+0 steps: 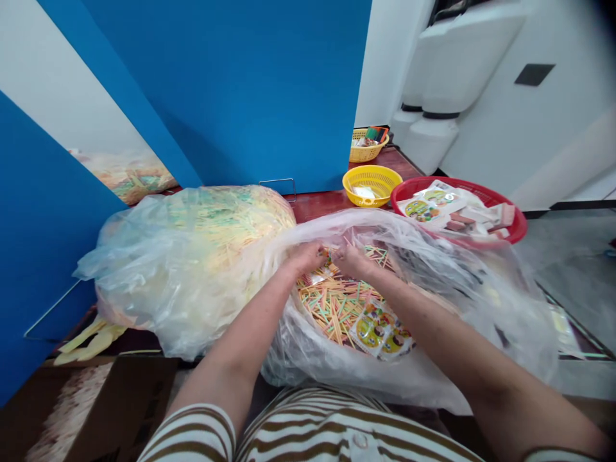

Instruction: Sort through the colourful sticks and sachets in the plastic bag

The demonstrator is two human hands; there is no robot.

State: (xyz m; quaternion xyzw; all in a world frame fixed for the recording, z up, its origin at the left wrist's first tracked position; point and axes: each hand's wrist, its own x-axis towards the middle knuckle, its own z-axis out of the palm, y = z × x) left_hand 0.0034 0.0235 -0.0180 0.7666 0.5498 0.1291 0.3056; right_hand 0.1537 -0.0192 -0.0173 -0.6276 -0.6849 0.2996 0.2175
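My left hand [309,257] and my right hand [350,260] are close together over an open clear plastic bag [298,327]. Both are closed, with fingers pinched at a small printed plastic packet [317,276] between them; the fingertips partly hide it. Below my hands the bag holds many thin pastel sticks [332,308] in yellow, green and pink. Two flat printed packets [373,330] lie on the sticks by the bag's near edge, under my right forearm.
At left bulges another clear bag [192,256] full of similar sticks. A red basket [520,224] of packets stands at right, near a yellow basket [349,183] and another yellow basket [366,154]. A blue panel [240,90] rises behind. Pale gloves [94,340] lie at left.
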